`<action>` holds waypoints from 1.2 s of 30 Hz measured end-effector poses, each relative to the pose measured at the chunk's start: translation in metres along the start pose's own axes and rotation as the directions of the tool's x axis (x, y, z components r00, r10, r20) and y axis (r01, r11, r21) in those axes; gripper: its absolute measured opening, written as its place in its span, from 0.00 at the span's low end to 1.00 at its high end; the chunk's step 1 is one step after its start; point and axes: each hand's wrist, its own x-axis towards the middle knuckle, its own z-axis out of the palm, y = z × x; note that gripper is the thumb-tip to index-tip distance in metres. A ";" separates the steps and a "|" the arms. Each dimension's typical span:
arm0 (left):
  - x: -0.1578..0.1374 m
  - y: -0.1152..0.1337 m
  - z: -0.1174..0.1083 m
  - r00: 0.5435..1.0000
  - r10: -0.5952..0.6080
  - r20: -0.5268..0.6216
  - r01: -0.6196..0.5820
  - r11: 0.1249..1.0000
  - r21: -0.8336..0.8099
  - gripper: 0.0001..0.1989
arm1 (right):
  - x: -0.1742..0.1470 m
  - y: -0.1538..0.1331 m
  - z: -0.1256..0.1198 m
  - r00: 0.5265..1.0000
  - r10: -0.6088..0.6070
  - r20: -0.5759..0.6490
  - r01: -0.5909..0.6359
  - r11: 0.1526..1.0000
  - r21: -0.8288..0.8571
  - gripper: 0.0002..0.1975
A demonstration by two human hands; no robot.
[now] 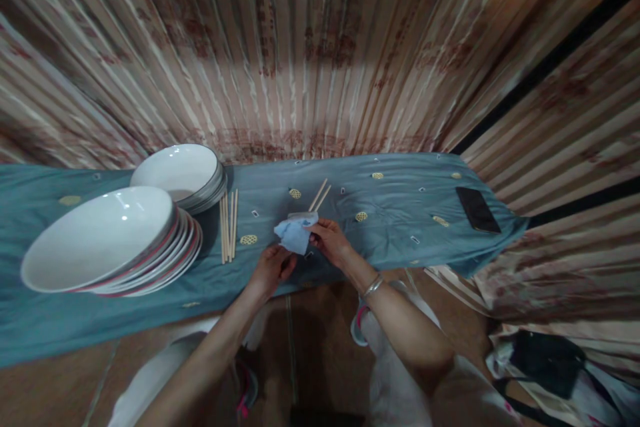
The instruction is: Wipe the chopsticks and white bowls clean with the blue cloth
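Observation:
A light blue cloth is bunched up just above the near part of the table. My right hand pinches it from the right side, thumb and fingers closed on the fabric. Two wooden chopsticks stick out beyond the far edge of the cloth; their lower part is hidden by it. My left hand is at the cloth's lower left edge with curled fingers, and what they grip is hidden. Left of the cloth, several more chopsticks lie side by side on the table.
A stack of large white plates with red rims stands at the left, with a stack of white bowls behind it. A black phone lies at the table's right end. The grey-blue tablecloth hangs over the front edge; pleated curtains rise behind.

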 end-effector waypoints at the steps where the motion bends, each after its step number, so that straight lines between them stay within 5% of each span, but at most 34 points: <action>1: 0.000 0.000 0.000 1.000 0.002 -0.008 -0.002 1.000 0.002 0.22 | 0.000 0.002 0.001 1.000 0.007 0.002 -0.007 1.000 -0.002 0.13; 22: 0.000 -0.003 -0.001 0.997 0.020 -0.070 -0.019 1.000 0.005 0.18 | 0.001 0.002 0.000 1.000 -0.028 -0.001 0.028 0.999 -0.032 0.10; 36: -0.009 -0.001 -0.001 1.000 -0.020 0.002 0.020 1.000 0.009 0.22 | 0.014 -0.035 -0.023 0.981 -0.155 -0.112 0.157 0.988 0.009 0.10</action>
